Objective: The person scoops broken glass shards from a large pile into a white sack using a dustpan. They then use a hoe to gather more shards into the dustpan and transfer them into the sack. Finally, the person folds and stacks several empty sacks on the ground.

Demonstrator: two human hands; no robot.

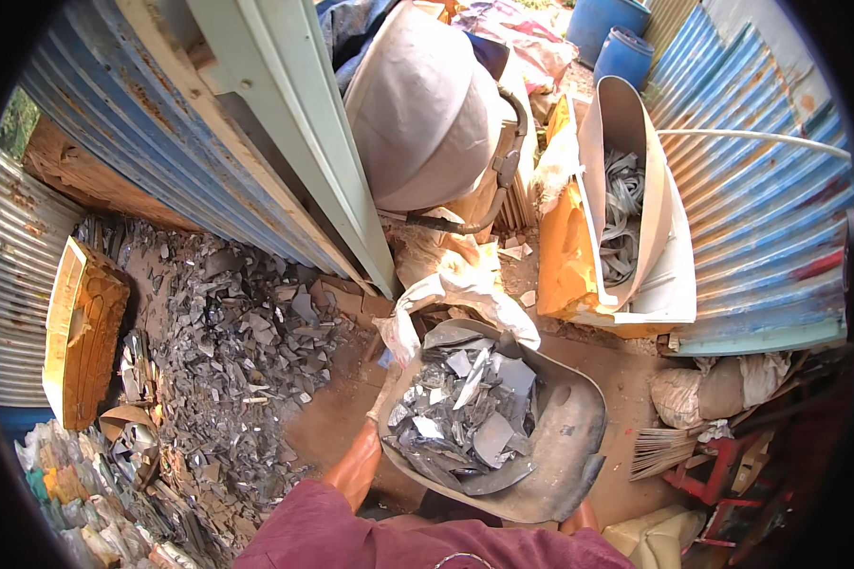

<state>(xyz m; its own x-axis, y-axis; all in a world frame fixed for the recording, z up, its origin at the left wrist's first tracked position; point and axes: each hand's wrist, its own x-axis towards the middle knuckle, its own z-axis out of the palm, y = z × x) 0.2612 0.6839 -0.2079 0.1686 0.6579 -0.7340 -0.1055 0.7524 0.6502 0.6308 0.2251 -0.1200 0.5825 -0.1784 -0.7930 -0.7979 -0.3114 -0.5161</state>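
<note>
A worn grey tub is in front of my body. Dark, flat broken shards, some with shiny faces, are heaped on its left side. My left hand, in what looks like a pale glove, is at the tub's left rim, closed along its edge. On the right, only part of my right forearm shows below the tub; its hand is hidden behind the tub wall. A crumpled whitish sack lies at the tub's far edge, touching or just behind it.
More dark shards cover the floor at left, beside a yellow foam-filled panel. A pale green post and a bulging sack stand ahead. Right are a white-and-yellow container, corrugated sheets and a red metal frame.
</note>
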